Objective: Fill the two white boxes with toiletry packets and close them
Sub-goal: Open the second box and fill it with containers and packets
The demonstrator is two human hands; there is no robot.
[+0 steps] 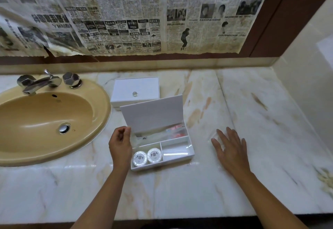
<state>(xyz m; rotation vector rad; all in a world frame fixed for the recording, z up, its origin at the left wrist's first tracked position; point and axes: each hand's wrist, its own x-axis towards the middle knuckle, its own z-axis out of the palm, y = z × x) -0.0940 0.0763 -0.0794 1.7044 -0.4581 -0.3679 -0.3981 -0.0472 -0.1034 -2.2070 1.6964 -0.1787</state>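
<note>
Marble counter point(180, 189): bears everything listed.
Sink point(45, 120), tan: left of the boxes, no part in the task.
Rear white box point(135, 89): lid down, behind the open one.
Front white box point(189, 147): lid point(153, 115) raised and tilted back; two round packets point(146, 156) in the near-left compartment, clear and pink packets in the rear compartment, near-right compartment seemingly bare.
Left hand point(119, 145): fingers curled at the lid's lower left corner, apparently pinching its edge.
Right hand point(229, 146): flat, fingers spread over a clear packet point(215, 136) on the counter, nothing gripped.
Advice: keep the lid propped, slide the packet clear, lay it flat so the lid shuts.
</note>
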